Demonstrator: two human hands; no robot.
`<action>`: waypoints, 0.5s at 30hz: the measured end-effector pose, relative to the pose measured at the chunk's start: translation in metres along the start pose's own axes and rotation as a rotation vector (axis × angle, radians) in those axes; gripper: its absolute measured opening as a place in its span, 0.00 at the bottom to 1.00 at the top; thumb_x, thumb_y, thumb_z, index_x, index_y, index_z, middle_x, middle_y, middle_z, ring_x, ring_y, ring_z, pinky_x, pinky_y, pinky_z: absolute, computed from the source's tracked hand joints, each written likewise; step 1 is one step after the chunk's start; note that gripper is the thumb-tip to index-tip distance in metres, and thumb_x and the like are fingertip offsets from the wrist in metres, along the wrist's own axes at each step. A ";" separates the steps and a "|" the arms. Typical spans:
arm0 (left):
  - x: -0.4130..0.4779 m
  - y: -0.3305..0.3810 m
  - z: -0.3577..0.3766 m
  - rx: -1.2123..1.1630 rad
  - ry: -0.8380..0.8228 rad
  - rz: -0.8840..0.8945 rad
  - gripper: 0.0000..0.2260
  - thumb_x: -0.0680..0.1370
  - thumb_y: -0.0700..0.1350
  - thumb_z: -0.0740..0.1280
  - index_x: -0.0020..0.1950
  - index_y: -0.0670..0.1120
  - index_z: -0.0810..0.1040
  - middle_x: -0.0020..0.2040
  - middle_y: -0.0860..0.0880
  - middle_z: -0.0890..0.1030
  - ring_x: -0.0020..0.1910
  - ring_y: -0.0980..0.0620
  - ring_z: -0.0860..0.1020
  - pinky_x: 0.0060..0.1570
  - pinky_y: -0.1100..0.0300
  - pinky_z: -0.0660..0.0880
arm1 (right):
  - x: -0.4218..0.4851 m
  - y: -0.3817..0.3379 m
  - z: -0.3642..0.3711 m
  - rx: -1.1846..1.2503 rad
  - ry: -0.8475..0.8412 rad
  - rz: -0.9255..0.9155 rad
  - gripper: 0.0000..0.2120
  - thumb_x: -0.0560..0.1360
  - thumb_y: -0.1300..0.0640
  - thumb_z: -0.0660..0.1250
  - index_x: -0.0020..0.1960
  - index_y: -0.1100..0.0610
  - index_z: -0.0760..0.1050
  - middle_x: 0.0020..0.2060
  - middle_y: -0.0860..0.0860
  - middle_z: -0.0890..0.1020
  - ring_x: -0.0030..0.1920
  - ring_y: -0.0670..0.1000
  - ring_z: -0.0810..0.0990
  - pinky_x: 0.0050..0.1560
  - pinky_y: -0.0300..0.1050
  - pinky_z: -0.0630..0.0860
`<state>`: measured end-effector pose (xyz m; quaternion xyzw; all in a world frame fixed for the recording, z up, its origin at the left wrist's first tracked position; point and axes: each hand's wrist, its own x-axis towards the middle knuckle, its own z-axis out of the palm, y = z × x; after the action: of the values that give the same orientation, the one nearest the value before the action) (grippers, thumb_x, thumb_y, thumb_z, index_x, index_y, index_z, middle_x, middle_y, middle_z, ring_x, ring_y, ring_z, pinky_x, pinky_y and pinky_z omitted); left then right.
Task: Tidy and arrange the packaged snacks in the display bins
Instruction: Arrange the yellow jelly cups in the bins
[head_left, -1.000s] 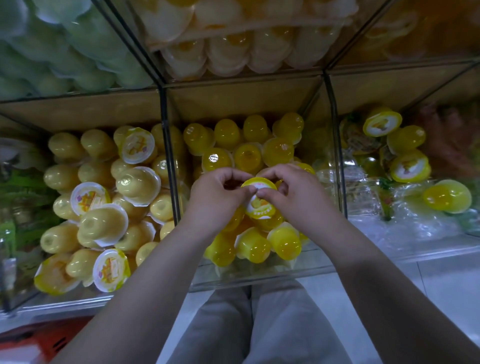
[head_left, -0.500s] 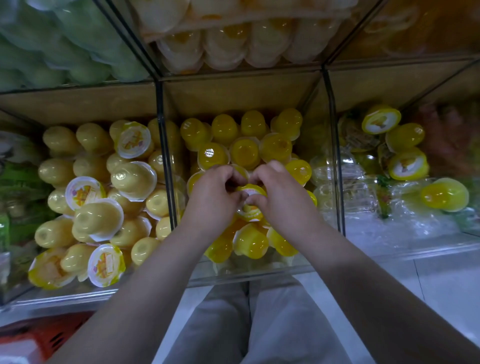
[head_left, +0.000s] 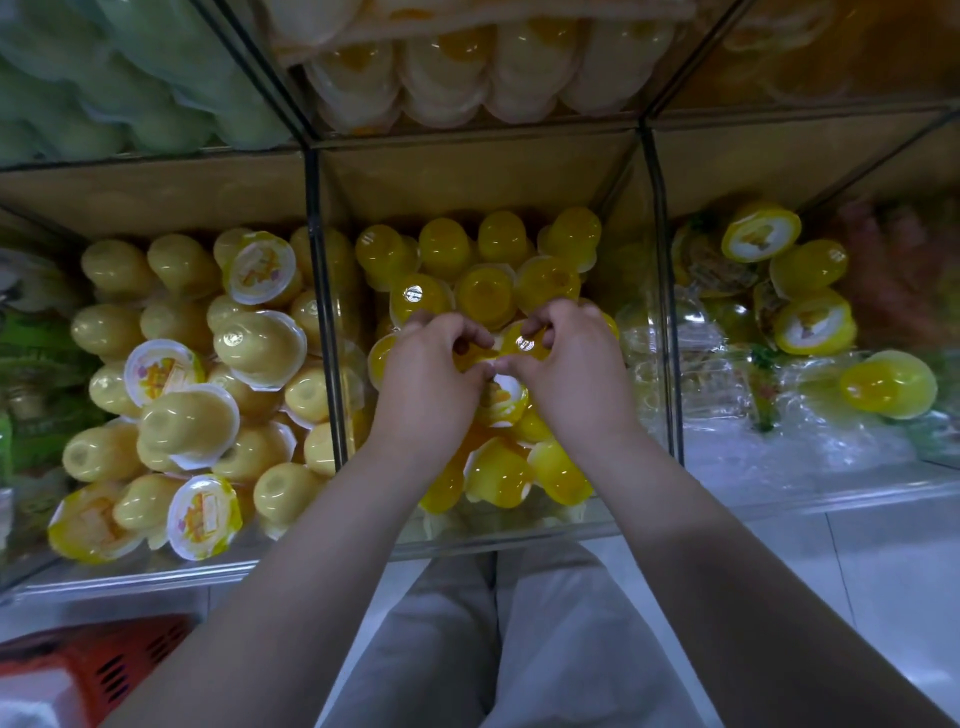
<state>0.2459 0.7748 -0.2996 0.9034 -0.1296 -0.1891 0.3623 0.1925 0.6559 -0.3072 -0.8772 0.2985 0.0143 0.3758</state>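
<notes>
Mid bin's jelly cups (head_left: 485, 293) are see-thru bright yellow-orange; left bin's pale cups (head_left: 260, 345) are creamy yellow, their lids (head_left: 156, 371) white w/ orange-yellow fruit print. Right bin's lemon cups (head_left: 891, 384) are yellow w/ white-centred, yellow-rimmed tops, on colourless clear wrap (head_left: 727, 395). Upper bins: pale green packs (head_left: 130, 78), cream packs (head_left: 452, 67) w/ orange centres; basket (head_left: 104, 660) below left bin's front edge is red-orange w/ black slots, trousers (head_left: 519, 649) light beige.

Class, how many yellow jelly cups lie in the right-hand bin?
4 jelly cups: one at back, two in the middle, one front right. Others may be hidden.
</notes>
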 end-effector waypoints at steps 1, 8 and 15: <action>0.000 -0.001 0.000 -0.033 -0.013 0.000 0.10 0.72 0.41 0.75 0.46 0.54 0.76 0.46 0.56 0.72 0.39 0.62 0.72 0.39 0.77 0.67 | 0.001 0.001 0.000 0.001 -0.007 -0.016 0.17 0.67 0.51 0.78 0.47 0.52 0.71 0.48 0.48 0.70 0.44 0.47 0.71 0.41 0.42 0.67; -0.014 0.023 -0.003 -0.636 0.071 -0.080 0.10 0.82 0.41 0.61 0.60 0.50 0.78 0.51 0.57 0.81 0.49 0.66 0.79 0.41 0.74 0.73 | -0.015 -0.002 -0.025 0.524 0.119 -0.063 0.08 0.80 0.55 0.63 0.57 0.55 0.76 0.50 0.43 0.79 0.50 0.35 0.77 0.51 0.29 0.73; -0.008 0.053 0.009 -1.020 -0.070 -0.084 0.13 0.80 0.52 0.57 0.64 0.57 0.73 0.63 0.58 0.78 0.65 0.61 0.74 0.63 0.63 0.71 | -0.013 0.000 -0.043 0.760 0.127 -0.093 0.23 0.76 0.38 0.55 0.65 0.48 0.72 0.62 0.43 0.78 0.64 0.41 0.75 0.65 0.43 0.72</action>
<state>0.2295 0.7351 -0.2661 0.6094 0.0036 -0.2729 0.7444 0.1733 0.6345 -0.2730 -0.6871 0.2650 -0.1690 0.6550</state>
